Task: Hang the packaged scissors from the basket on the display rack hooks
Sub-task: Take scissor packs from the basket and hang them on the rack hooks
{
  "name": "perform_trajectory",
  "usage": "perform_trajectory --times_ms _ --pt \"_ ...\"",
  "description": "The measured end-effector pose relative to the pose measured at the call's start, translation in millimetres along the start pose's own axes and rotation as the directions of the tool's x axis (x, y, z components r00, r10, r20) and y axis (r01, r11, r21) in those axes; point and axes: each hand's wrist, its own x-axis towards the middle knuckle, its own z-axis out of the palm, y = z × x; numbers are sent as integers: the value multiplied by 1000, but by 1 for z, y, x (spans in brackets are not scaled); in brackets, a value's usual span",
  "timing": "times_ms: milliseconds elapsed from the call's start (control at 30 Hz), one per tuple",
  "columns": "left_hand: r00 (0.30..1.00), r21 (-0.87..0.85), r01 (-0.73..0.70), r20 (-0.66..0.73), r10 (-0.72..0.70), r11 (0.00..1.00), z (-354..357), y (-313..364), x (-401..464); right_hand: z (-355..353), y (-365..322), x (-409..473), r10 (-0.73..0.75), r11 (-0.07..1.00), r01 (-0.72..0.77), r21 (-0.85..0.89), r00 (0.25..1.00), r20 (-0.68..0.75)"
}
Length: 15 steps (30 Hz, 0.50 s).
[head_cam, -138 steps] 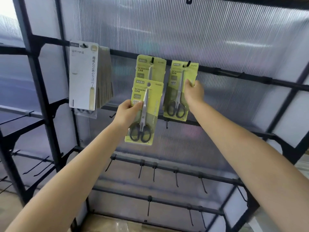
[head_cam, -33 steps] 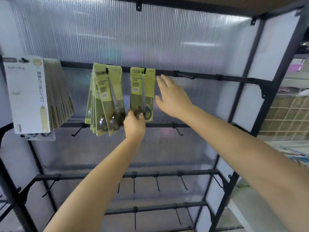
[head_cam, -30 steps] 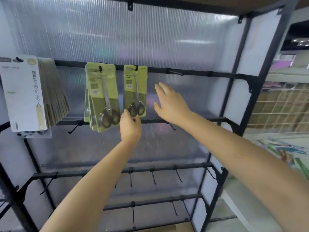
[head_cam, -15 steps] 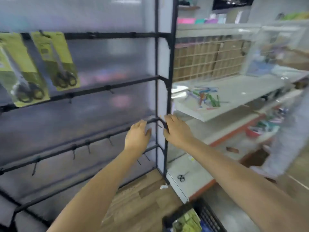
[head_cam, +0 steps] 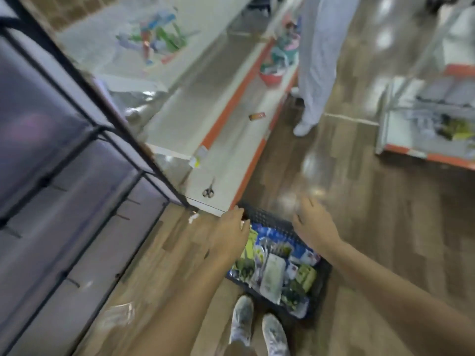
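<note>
From the head view, the step in hand looks like fetching another pack: both arms reach down toward the dark basket (head_cam: 318,278) on the wooden floor, just ahead of the person's shoes. The packaged scissors (head_cam: 248,249) lie in it as yellow-green cards mixed with blue and white packets; blur hides which card sits on top. The left hand (head_cam: 230,236) hovers over the basket's left rim, fingers loosely spread and empty. The right hand (head_cam: 312,226) hangs over the far right rim, fingers apart, holding nothing. Next move, as I judge it: one hand must drop lower, pinch a green card by its edge and lift it free of the other packets. The display rack (head_cam: 108,129) stands to the left, its lower hooks bare. A loose pair of scissors (head_cam: 208,191) lies on the low white shelf beyond.
</note>
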Motion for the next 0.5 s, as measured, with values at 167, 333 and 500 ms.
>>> perform_trajectory --times_ms 167,333,500 --pt "973 -48 39 231 -27 998 98 -38 12 97 71 -38 255 966 -258 2 953 163" --pt "925 -27 147 358 -128 989 186 -105 21 207 113 -60 397 906 -424 5 853 338" --pt "882 -6 260 407 -235 965 269 -180 42 316 134 -39 419 858 -503 105 803 423"
